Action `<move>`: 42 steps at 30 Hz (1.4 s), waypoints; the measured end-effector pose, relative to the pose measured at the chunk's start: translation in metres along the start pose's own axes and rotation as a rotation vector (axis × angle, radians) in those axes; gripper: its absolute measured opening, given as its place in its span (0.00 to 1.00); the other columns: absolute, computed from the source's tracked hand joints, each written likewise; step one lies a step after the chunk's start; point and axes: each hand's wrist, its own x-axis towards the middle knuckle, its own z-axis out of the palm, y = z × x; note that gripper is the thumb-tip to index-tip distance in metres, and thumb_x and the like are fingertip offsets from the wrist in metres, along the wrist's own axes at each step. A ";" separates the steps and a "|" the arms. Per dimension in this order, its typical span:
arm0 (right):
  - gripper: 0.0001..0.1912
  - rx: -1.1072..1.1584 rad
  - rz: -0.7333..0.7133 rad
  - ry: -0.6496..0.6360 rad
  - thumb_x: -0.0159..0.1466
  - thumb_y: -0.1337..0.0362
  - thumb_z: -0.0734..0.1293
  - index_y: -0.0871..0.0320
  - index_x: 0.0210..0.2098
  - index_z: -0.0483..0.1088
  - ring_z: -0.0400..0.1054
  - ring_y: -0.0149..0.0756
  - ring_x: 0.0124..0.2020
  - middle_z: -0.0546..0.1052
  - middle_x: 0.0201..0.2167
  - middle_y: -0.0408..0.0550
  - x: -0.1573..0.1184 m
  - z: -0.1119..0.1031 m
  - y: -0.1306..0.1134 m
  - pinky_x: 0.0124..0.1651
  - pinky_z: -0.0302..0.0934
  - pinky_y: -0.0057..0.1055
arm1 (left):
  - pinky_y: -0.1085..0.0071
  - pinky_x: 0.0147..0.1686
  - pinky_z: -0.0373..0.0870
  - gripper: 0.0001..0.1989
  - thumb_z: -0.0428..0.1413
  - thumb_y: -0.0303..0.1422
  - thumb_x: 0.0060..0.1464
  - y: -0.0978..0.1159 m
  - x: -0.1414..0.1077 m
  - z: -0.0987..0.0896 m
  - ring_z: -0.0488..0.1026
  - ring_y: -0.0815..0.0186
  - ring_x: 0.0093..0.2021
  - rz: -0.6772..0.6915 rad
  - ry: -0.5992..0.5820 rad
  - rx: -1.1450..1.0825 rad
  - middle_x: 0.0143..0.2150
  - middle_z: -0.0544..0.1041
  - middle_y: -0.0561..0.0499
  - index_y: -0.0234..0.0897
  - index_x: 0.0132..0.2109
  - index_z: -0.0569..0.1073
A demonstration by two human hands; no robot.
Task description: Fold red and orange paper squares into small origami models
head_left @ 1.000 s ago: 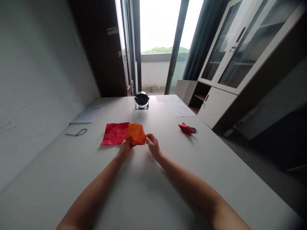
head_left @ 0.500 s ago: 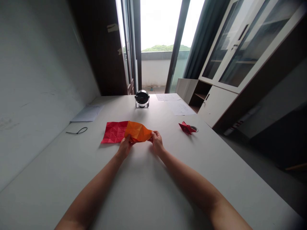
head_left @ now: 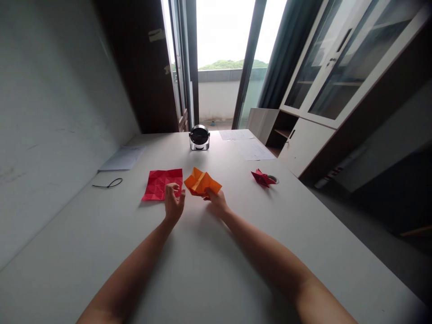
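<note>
Your right hand (head_left: 217,200) pinches the near edge of the creased orange paper (head_left: 201,182), thumb on top, holding it over the white table (head_left: 202,252), just to the right of the red sheet (head_left: 161,184). Your left hand (head_left: 174,200) has its fingers curled and parted from the thumb, free of the orange paper; it overlaps the red sheet's near right part, though you cannot tell whether it touches. Well apart on the right, a folded red paper piece (head_left: 262,178) lies beside a grey ring-like object (head_left: 274,179).
</note>
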 end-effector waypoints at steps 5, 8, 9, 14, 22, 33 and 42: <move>0.20 -0.074 -0.084 -0.027 0.57 0.51 0.69 0.59 0.40 0.75 0.74 0.41 0.34 0.80 0.36 0.50 -0.001 -0.001 -0.003 0.33 0.68 0.34 | 0.56 0.55 0.60 0.09 0.56 0.37 0.59 0.004 0.000 0.002 0.64 0.52 0.52 0.270 -0.224 0.296 0.49 0.69 0.43 0.42 0.45 0.74; 0.20 -0.108 -0.111 -0.043 0.58 0.50 0.68 0.59 0.41 0.75 0.74 0.40 0.35 0.80 0.36 0.50 -0.003 -0.001 -0.005 0.33 0.68 0.33 | 0.56 0.54 0.60 0.08 0.55 0.37 0.60 0.000 0.000 0.003 0.64 0.52 0.51 0.321 -0.279 0.348 0.47 0.70 0.44 0.44 0.44 0.76; 0.20 -0.114 -0.112 -0.050 0.58 0.50 0.68 0.59 0.41 0.75 0.74 0.40 0.35 0.80 0.36 0.50 -0.004 -0.001 -0.006 0.33 0.68 0.33 | 0.56 0.53 0.60 0.08 0.55 0.37 0.60 -0.001 0.000 0.003 0.64 0.52 0.50 0.332 -0.288 0.360 0.47 0.70 0.44 0.45 0.44 0.76; 0.20 -0.089 -0.063 -0.125 0.59 0.52 0.68 0.59 0.44 0.75 0.75 0.42 0.35 0.80 0.37 0.51 -0.006 0.000 -0.010 0.35 0.69 0.35 | 0.57 0.52 0.59 0.07 0.55 0.36 0.60 -0.004 0.000 0.000 0.65 0.53 0.49 0.356 -0.309 0.365 0.46 0.71 0.43 0.45 0.43 0.77; 0.18 -0.053 -0.003 -0.125 0.59 0.54 0.68 0.59 0.43 0.75 0.76 0.43 0.37 0.80 0.39 0.52 -0.006 -0.001 -0.013 0.37 0.69 0.37 | 0.57 0.52 0.59 0.07 0.54 0.35 0.61 -0.001 -0.002 0.000 0.65 0.53 0.49 0.395 -0.338 0.393 0.47 0.72 0.43 0.45 0.42 0.76; 0.19 -0.170 -0.148 -0.022 0.57 0.51 0.69 0.61 0.37 0.75 0.73 0.41 0.37 0.79 0.36 0.50 0.006 -0.008 0.004 0.40 0.68 0.35 | 0.60 0.47 0.65 0.07 0.51 0.35 0.64 -0.005 -0.002 0.004 0.66 0.57 0.46 0.447 -0.265 0.473 0.45 0.72 0.46 0.42 0.41 0.73; 0.20 -0.077 -0.104 0.074 0.53 0.50 0.72 0.61 0.37 0.74 0.74 0.43 0.36 0.79 0.36 0.51 0.025 -0.026 0.005 0.39 0.70 0.36 | 0.58 0.52 0.67 0.04 0.50 0.33 0.64 -0.002 0.006 -0.001 0.69 0.58 0.51 0.323 -0.057 0.275 0.48 0.71 0.44 0.40 0.44 0.68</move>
